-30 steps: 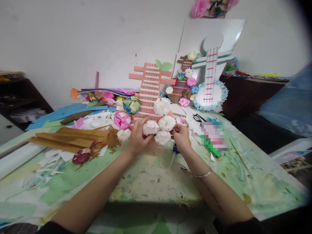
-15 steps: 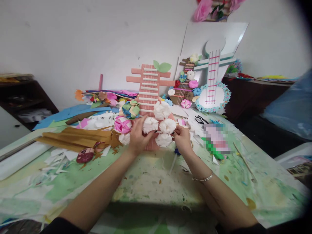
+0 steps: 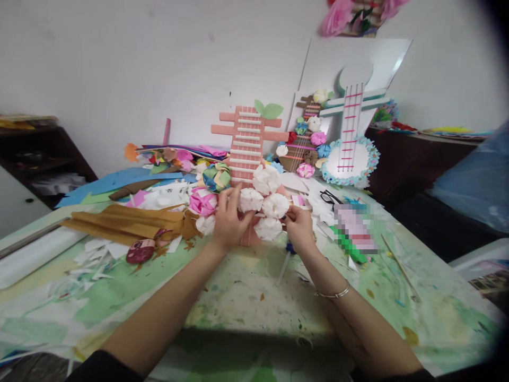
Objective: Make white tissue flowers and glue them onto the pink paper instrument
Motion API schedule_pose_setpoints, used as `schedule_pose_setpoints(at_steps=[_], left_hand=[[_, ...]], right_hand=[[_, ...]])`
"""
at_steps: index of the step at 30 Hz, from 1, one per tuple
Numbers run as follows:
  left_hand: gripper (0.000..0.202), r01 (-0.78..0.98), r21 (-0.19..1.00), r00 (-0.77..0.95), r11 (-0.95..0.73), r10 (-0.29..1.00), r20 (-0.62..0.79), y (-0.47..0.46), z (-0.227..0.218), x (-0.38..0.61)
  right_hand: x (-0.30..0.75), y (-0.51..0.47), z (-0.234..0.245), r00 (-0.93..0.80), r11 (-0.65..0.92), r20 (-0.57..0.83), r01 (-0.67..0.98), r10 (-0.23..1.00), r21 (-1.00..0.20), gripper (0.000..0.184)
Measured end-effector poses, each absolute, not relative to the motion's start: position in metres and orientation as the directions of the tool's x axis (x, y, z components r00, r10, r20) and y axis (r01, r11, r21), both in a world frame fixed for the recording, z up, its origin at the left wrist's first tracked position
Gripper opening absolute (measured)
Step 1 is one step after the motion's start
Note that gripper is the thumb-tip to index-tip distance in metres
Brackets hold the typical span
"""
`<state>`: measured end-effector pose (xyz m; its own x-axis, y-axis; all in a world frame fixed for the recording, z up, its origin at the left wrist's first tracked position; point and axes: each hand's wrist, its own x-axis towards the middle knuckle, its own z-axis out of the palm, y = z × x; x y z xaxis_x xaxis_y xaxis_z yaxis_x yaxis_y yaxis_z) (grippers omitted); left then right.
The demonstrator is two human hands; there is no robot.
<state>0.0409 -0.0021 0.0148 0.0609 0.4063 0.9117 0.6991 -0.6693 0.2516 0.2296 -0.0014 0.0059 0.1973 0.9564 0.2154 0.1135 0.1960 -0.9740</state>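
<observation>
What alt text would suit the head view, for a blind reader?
The left hand rests on one of the white paper flowers clustered on a pink paper guitar; the right hand touches another's edge. Around them, paper scraps litter the green table.

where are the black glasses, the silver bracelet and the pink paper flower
black glasses [image 3: 326,197]: head view, on the frame
silver bracelet [image 3: 334,294]: head view, band over the wrist
pink paper flower [image 3: 202,201]: head view, middle of its petals

pixelated box [image 3: 355,229], pink flowers [image 3: 342,16] cropped
</observation>
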Motion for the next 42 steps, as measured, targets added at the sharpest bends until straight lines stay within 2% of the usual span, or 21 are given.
schedule_pose_setpoints(at_steps=[5, 8, 12, 15, 19, 23, 25, 30, 42], left_hand=[[0.048, 0.701, 0.191, 0.135, -0.687, 0.391, 0.91, -0.003, 0.016, 0.041], [0.048, 0.712, 0.161, 0.152, -0.684, 0.373, 0.915, -0.005, 0.017, 0.04], [0.047, 0.74, 0.141, 0.094, -0.658, 0.307, 0.947, -0.011, 0.029, 0.031], [0.049, 0.779, 0.119, 0.072, -0.615, 0.277, 0.958, -0.011, 0.054, 0.022], [0.047, 0.818, 0.084, 0.129, -0.569, 0.323, 0.938, 0.002, 0.102, 0.017], [0.051, 0.84, 0.063, 0.22, -0.539, 0.444, 0.868, 0.019, 0.133, 0.02], [0.051, 0.835, 0.046, 0.268, -0.548, 0.478, 0.836, 0.024, 0.136, 0.022], [0.049, 0.828, 0.037, 0.306, -0.56, 0.506, 0.807, 0.028, 0.125, 0.025], [0.053, 0.769, 0.061, 0.361, -0.637, 0.51, 0.781, 0.04, 0.131, 0.024]], right_hand=[[0.23, -0.002, 0.007, 0.186, 0.204, 0.224, 0.121, 0.957, -0.971, 0.02], [0.23, -0.003, 0.007, 0.184, 0.212, 0.232, 0.125, 0.955, -0.969, 0.018], [0.23, -0.003, 0.008, 0.182, 0.23, 0.251, 0.132, 0.951, -0.964, 0.019], [0.23, -0.005, 0.009, 0.172, 0.242, 0.264, 0.142, 0.949, -0.96, 0.02], [0.229, -0.007, 0.011, 0.161, 0.248, 0.273, 0.157, 0.949, -0.956, 0.02], [0.229, -0.009, 0.013, 0.152, 0.24, 0.267, 0.177, 0.952, -0.954, 0.013], [0.229, -0.008, 0.013, 0.15, 0.234, 0.264, 0.192, 0.953, -0.953, 0.007], [0.231, -0.006, 0.011, 0.144, 0.211, 0.248, 0.236, 0.958, -0.949, 0.018], [0.233, -0.003, 0.007, 0.131, 0.192, 0.24, 0.301, 0.962, -0.934, 0.02]])
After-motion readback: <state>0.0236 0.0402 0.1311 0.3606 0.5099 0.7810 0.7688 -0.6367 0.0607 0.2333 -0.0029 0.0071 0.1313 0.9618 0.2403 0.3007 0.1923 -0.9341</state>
